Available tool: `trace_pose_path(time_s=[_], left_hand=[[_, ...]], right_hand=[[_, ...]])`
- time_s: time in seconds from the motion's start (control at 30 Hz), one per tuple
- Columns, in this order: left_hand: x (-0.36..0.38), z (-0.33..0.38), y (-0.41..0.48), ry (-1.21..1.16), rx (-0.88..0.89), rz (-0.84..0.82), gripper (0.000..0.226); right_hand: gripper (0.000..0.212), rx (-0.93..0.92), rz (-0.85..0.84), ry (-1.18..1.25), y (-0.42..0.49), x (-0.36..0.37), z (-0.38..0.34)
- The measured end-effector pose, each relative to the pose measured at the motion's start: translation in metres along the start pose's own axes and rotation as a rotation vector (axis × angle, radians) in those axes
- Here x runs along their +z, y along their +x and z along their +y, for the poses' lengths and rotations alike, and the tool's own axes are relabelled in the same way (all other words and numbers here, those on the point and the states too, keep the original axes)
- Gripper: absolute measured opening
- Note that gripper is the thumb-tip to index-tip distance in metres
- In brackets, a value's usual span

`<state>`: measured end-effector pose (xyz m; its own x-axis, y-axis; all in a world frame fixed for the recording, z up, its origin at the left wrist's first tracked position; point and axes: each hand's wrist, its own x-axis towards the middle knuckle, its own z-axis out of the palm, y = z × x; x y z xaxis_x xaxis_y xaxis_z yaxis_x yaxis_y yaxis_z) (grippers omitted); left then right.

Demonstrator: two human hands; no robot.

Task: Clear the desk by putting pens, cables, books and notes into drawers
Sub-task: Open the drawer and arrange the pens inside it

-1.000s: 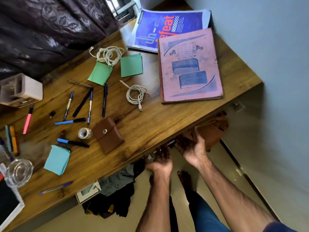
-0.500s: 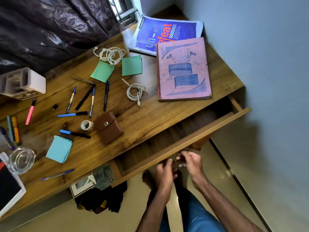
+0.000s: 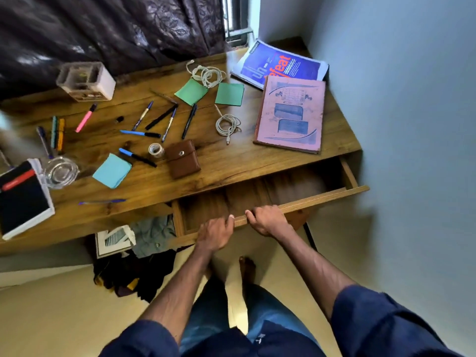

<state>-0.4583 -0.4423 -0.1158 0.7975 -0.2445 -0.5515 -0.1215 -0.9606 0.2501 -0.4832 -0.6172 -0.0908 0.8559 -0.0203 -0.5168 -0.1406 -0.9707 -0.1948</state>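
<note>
The wooden drawer [image 3: 319,195] under the desk stands pulled out, and its inside looks bare. My left hand [image 3: 215,231] and my right hand [image 3: 266,219] both grip its front panel side by side. On the desk [image 3: 231,161] lie a pink book [image 3: 291,117], a blue booklet [image 3: 278,64], two white coiled cables [image 3: 207,74] [image 3: 228,124], green notes [image 3: 192,92] [image 3: 229,94], a light blue note pad [image 3: 112,170] and several pens [image 3: 189,121].
A brown wallet [image 3: 182,158], a tape roll [image 3: 155,150], a glass dish [image 3: 60,172], a black book [image 3: 22,199] and a white organizer box [image 3: 86,81] also sit on the desk. Clothes and a box [image 3: 114,239] lie on the floor below. A wall stands close on the right.
The drawer has come out from under the desk. Both hands moved from beneath the desk edge onto the drawer's front panel. The view has shifted back.
</note>
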Motion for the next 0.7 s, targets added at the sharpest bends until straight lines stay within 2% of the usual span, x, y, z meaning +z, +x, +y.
trace_pose_path(time_s=[0.23, 0.7], left_hand=[[0.027, -0.012, -0.069, -0.117, 0.100, -0.141, 0.060], [0.107, -0.024, -0.209, -0.148, 0.227, -0.211, 0.052]], right_hand=[[0.055, 0.047, -0.154, 0.021, -0.072, 0.019, -0.006], [0.047, 0.222, -0.094, 0.096, -0.218, 0.105, -0.021]])
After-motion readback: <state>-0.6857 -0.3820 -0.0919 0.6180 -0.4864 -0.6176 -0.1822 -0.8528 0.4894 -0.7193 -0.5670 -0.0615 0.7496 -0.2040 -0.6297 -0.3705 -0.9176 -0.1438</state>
